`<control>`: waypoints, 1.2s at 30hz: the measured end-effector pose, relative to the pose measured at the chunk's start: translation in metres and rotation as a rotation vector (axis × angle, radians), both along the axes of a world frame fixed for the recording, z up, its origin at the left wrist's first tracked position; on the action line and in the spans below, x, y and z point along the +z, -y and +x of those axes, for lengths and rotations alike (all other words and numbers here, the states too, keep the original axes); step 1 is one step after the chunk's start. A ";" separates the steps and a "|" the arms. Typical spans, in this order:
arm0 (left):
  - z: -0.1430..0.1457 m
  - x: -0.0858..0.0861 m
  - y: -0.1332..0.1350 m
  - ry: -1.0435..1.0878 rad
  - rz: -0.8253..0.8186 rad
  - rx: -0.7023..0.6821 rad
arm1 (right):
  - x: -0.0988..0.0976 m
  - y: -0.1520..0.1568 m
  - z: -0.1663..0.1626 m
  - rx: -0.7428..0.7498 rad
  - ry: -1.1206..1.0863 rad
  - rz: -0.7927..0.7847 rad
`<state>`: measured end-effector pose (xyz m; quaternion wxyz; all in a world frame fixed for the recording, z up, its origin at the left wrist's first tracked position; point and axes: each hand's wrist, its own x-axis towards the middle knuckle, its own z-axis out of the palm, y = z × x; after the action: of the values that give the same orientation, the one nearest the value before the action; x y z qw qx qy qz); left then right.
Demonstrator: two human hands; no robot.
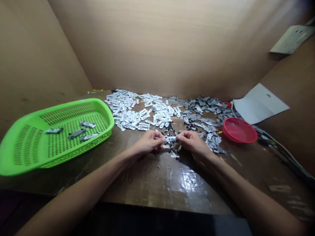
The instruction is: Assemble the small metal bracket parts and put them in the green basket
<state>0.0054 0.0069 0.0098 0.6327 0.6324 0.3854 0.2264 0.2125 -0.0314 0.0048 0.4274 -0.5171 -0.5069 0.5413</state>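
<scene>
Between my two hands is a small white elongated plastic part (170, 139), held level just above the table. My left hand (152, 141) pinches its left end between thumb and fingers. At its right end, the fingertips of my right hand (191, 141) are pressed together on it. Small black pieces (169, 128) lie scattered just behind and under the hands. Close in front of the fingers are a few loose white and black bits (175, 154). The finer details of the held part are too small to make out.
A green perforated basket (112, 119) at the left contains several grey-and-white parts (88, 124). White parts (133, 113) are heaped behind my hands, grey parts (205, 105) at the back right. A red bowl (240, 130) and a white sheet (261, 105) stand right, near a wall socket (292, 39).
</scene>
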 end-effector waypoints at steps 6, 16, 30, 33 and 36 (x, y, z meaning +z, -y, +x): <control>0.005 -0.001 0.004 0.035 0.090 0.148 | 0.005 0.003 -0.009 -0.025 0.090 0.158; 0.006 0.014 0.016 -0.019 0.315 -0.035 | 0.006 0.007 -0.010 0.086 0.245 0.347; -0.153 0.052 0.036 -1.141 1.122 0.894 | 0.000 -0.005 0.022 0.123 0.940 0.695; -0.177 0.043 0.031 -1.192 1.182 0.870 | -0.009 -0.007 0.021 0.142 1.047 0.718; -0.178 0.042 0.020 -1.113 1.249 0.865 | -0.013 -0.014 0.031 0.073 1.095 0.661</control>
<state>-0.1727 -0.0132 0.0516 -0.2352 0.6765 0.6425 0.2724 0.2437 -0.0170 -0.0084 0.2247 -0.5420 -0.8093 0.0282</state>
